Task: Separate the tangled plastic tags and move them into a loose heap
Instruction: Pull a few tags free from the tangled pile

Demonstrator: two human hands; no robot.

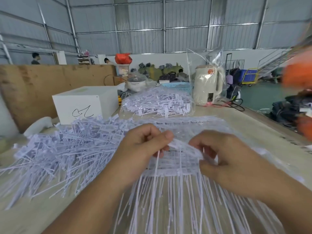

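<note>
A joined bundle of white plastic tags [175, 163] lies in front of me, its long thin tails fanning toward the table's near edge. My left hand [143, 149] pinches one tag at the bundle's top left edge between thumb and fingers. My right hand [226, 159] pinches the bundle's upper right edge with curled fingers. A loose heap of separated tags [64, 149] spreads over the table to the left. Further back sits a clear bag full of tags [157, 103].
A white box [84, 103] with a scribble stands at the back left, before a cardboard sheet [33, 81]. A cream kettle [207, 85] in plastic wrap and a blue basket [179, 86] stand behind. Black cables [236, 105] trail at the right. Blurred orange objects [298, 73] fill the right edge.
</note>
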